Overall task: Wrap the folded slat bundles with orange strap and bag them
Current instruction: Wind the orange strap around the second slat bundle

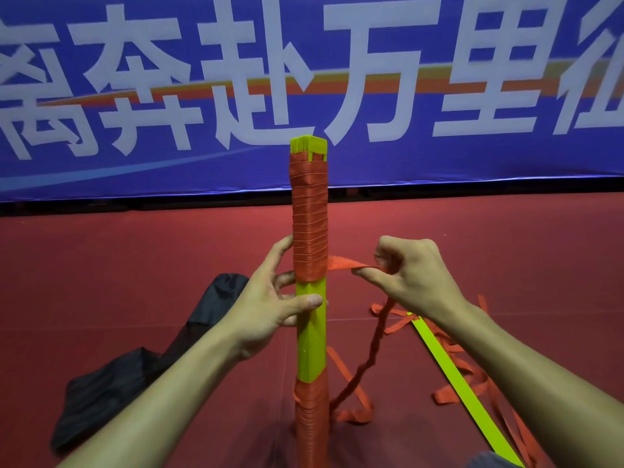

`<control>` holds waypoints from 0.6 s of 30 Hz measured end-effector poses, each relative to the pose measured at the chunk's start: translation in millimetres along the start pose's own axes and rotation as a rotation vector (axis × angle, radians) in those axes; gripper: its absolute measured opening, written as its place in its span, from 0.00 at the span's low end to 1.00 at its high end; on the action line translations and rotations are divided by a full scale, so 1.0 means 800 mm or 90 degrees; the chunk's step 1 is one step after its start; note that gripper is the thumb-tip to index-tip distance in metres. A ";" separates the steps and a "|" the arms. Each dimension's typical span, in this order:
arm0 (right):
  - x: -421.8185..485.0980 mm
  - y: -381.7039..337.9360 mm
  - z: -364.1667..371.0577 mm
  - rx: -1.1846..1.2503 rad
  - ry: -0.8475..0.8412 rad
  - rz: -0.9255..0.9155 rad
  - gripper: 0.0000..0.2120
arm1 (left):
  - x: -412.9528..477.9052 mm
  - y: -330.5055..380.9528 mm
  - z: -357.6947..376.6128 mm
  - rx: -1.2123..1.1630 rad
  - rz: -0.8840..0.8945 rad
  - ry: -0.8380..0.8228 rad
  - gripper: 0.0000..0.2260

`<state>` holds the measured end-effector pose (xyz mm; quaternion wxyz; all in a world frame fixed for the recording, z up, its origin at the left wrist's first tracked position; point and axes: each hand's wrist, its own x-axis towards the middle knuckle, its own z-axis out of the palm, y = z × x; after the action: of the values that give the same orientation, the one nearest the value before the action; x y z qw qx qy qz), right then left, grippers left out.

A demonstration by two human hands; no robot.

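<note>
A yellow-green folded slat bundle (311, 336) stands upright on the red floor in the middle of the head view. Orange strap (310, 217) is wound tightly round its upper part, and more strap covers its foot. My left hand (270, 298) grips the bare yellow stretch from the left, thumb across the front. My right hand (415, 275) pinches the strap's free run (344, 263), pulled taut to the right of the bundle. The rest of that strap hangs twisted from the hand down to the floor. A black bag (135, 373) lies crumpled at the lower left.
A loose yellow-green slat (462, 386) lies diagonally on the floor at the right, among tangled orange strap (452, 393). A blue banner (439, 79) with large white characters hangs along the back. Red floor (135, 251) spreads on both sides.
</note>
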<state>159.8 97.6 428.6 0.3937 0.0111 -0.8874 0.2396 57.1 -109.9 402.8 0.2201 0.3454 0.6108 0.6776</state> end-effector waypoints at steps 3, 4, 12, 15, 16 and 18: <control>0.001 0.006 -0.002 0.027 -0.050 0.009 0.18 | 0.002 -0.003 -0.004 -0.012 -0.003 0.014 0.40; 0.001 0.008 -0.003 0.033 -0.072 0.014 0.16 | 0.002 -0.003 -0.006 -0.016 -0.003 0.021 0.40; -0.001 0.015 -0.004 -0.029 -0.044 0.034 0.17 | 0.002 -0.005 -0.009 -0.012 -0.021 0.027 0.38; -0.001 0.015 -0.003 -0.042 -0.026 0.020 0.16 | 0.003 -0.006 -0.009 -0.003 -0.016 0.023 0.37; -0.001 0.014 -0.003 -0.044 -0.022 0.023 0.16 | 0.003 -0.005 -0.008 -0.003 -0.017 0.022 0.37; -0.002 0.017 -0.002 -0.031 -0.021 0.054 0.17 | 0.003 -0.005 -0.006 -0.003 -0.017 0.023 0.37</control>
<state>159.6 109.9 422.9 0.3685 -0.0324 -0.8990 0.2344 51.5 -111.1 399.2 0.2190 0.3242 0.6178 0.6821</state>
